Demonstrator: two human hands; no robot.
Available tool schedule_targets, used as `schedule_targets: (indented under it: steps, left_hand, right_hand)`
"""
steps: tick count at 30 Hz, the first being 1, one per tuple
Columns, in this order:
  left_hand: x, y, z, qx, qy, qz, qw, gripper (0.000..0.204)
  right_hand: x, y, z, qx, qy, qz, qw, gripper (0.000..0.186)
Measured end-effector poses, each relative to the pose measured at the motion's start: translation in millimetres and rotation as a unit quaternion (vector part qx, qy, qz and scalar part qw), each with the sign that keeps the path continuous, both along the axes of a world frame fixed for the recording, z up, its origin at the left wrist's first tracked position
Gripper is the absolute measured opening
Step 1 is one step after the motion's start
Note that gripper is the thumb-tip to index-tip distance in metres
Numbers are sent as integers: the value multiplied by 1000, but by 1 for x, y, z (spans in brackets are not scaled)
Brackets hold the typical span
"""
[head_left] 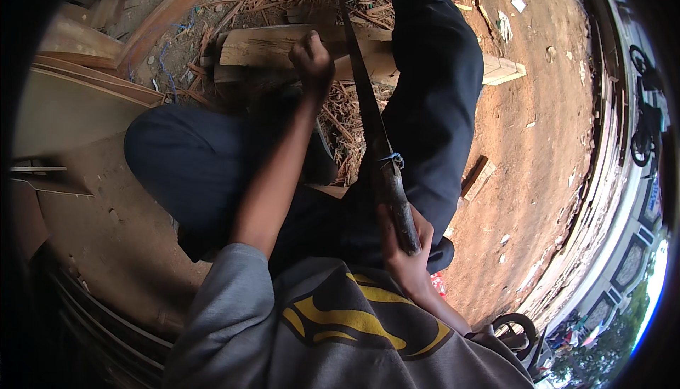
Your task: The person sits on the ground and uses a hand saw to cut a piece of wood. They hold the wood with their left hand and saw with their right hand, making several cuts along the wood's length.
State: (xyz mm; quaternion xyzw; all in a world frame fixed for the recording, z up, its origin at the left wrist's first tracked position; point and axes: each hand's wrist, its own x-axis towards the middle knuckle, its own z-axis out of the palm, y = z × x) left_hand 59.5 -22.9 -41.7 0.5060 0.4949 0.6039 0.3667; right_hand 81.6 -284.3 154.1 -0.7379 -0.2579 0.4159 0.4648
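My right hand (409, 244) is wrapped round the dark wooden handle (399, 205) of a long, narrow-bladed tool that looks like a machete. Its dark blade (365, 84) runs away from me, between my legs and across a wooden plank (262, 48). Blue cord (392, 159) is tied where blade and handle meet. Whether the edge has teeth cannot be made out. Closed into a fist, my left hand (312, 60) is above the plank, left of the blade and apart from it. Anything inside that fist is hidden. The blade's far end fades into shadow at the top.
Wood chips (343, 123) litter the ground beneath the plank. A squared timber end (503, 70) juts out beyond my right leg, with a small wood block (478, 176) on the dirt nearer me. Boards (92, 81) stand at the left. Motorcycles (641, 113) are at the far right.
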Motion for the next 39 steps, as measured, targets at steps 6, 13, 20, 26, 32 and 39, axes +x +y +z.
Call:
schedule_targets:
  steps: [6, 13, 20, 26, 32, 39]
  left_hand:
    - [3, -2, 2, -23, 52, -23, 998, 32]
    - [-3, -10, 9, 47, 90, 18, 995, 29]
    - [-3, 10, -20, 179, 237, 84, 951, 28]
    - [-9, -16, -1, 47, 81, 18, 995, 30]
    - [-2, -1, -6, 2, 108, 14, 994, 31]
    - [-6, 1, 0, 6, 121, -10, 993, 34]
  right_hand:
    - [12, 69, -32, 33, 16, -14, 999, 18]
    - [3, -6, -2, -34, -45, 53, 997, 11]
    - [0, 67, -39, 55, -6, -1, 998, 14]
    - [16, 48, -6, -16, 49, -2, 999, 15]
    - [7, 74, -37, 55, 2, -13, 998, 20]
    - [5, 60, -52, 68, -47, -56, 995, 24]
